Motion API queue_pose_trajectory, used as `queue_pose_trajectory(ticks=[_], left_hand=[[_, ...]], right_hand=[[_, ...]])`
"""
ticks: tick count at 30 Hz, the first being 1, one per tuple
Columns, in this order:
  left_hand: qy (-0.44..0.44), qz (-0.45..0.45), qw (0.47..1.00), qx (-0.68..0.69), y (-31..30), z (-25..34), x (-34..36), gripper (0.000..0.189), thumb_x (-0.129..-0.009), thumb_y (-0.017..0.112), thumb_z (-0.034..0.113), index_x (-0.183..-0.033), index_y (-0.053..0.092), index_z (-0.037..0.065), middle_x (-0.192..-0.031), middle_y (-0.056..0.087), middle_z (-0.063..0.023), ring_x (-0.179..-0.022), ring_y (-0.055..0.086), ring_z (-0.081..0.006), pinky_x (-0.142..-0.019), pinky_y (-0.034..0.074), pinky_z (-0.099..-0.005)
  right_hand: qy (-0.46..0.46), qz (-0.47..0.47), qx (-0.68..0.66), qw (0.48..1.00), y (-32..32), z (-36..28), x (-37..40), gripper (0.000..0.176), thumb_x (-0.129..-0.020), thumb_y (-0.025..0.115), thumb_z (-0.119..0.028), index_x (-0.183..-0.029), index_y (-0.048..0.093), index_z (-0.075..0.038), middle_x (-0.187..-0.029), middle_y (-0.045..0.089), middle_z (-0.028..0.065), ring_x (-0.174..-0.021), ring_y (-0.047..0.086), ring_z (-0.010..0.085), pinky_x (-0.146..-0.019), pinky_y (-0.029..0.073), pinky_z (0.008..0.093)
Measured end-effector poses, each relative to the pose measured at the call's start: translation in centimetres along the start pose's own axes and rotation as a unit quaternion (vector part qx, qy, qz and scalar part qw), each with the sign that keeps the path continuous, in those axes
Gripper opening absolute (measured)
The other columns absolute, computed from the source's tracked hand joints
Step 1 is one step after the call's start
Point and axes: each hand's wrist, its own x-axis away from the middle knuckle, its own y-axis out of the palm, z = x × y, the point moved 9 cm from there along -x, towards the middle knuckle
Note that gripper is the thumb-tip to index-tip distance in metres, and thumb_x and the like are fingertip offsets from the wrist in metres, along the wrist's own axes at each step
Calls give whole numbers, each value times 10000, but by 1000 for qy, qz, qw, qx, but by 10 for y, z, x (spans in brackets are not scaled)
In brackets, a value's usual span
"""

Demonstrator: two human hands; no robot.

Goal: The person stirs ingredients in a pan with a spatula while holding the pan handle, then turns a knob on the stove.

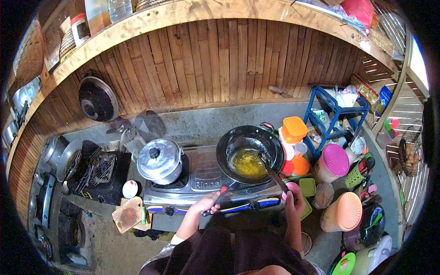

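The left hand is closed on the handle of the round black metal wok; the right hand grips a dark metal spatula resting in its yellow oil.

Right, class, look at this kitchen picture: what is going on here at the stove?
A person stands at a two-burner gas stove. Their left hand grips the wok handle of the black wok on the right burner. Their right hand holds a spatula whose tip rests in the yellow liquid pooled in the wok. A lidded metal pot sits on the left burner, untouched.
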Motion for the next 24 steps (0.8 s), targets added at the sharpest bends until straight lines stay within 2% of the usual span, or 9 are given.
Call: queue_pose_trajectory(ticks=[3, 4, 9, 11, 16, 19, 21, 23, 24], left_hand=[[-1, -5, 1000, 6, 0, -3, -3, 294, -967, 311, 391, -960, 418, 117, -584, 418, 6, -403, 331, -58, -359, 287, -220], [-1, -6, 1000, 6, 0, -4, -3, 294, -967, 311, 391, -960, 418, 117, -584, 418, 6, -403, 331, -58, -359, 287, -220], [10, -13, 1000, 12, 0, -3, -4, 300, -963, 319, 401, -951, 434, 124, -585, 421, 5, -410, 339, -63, -357, 283, -219], [18, -20, 1000, 13, 1, -1, -3, 305, -962, 320, 405, -952, 436, 123, -587, 423, 3, -410, 340, -64, -358, 285, -219], [29, -15, 999, -3, 2, 0, -1, 309, -962, 319, 408, -977, 438, 123, -595, 427, 1, -410, 340, -64, -360, 289, -215], [38, -22, 999, -6, 5, 3, -1, 299, -964, 318, 399, -967, 433, 122, -599, 430, -2, -410, 346, -64, -360, 293, -213], [23, -27, 999, 7, 7, 3, 0, 303, -963, 318, 406, -940, 422, 123, -596, 427, -3, -414, 353, -68, -362, 295, -215], [22, -24, 999, 11, 5, 1, -1, 304, -963, 319, 408, -928, 417, 122, -595, 423, -4, -415, 353, -69, -362, 295, -216], [20, -22, 999, 15, 5, 1, -2, 306, -962, 321, 410, -915, 412, 122, -594, 420, -6, -416, 353, -71, -362, 295, -217]], right_hand=[[-3, 39, -13, 999, -22, -4, 3, 97, -887, 529, -86, -931, 597, -33, -643, 466, -62, -499, 354, 5, -436, 256, 175], [-63, 56, 39, 996, -32, -5, 2, 130, -903, 516, -122, -881, 603, -27, -603, 444, -74, -492, 344, 1, -436, 237, 174], [-96, 68, 81, 990, -57, -25, 7, 241, -923, 477, -188, -814, 609, -19, -596, 460, -64, -468, 331, 1, -425, 217, 175], [-140, 103, 127, 976, -67, -35, 12, 270, -921, 472, -202, -787, 607, -11, -603, 483, -53, -457, 332, 4, -417, 216, 179], [-201, 88, 139, 966, -59, -46, 16, 281, -922, 467, -205, -783, 600, -1, -600, 489, -37, -451, 346, 13, -410, 232, 183], [-177, 77, 128, 973, -45, -35, 14, 246, -929, 464, -185, -830, 598, -4, -584, 468, -41, -447, 345, 13, -407, 236, 184], [-29, 52, 10, 998, -31, -11, 12, 216, -935, 464, -174, -872, 590, -11, -590, 454, -51, -460, 356, 8, -413, 256, 176], [-19, 44, -1, 999, -24, 6, 11, 211, -938, 473, -189, -889, 585, -18, -615, 459, -55, -473, 370, 3, -427, 277, 159], [18, 37, -47, 998, -15, 13, 11, 213, -938, 475, -198, -898, 583, -18, -630, 468, -53, -477, 373, 3, -431, 284, 152]])
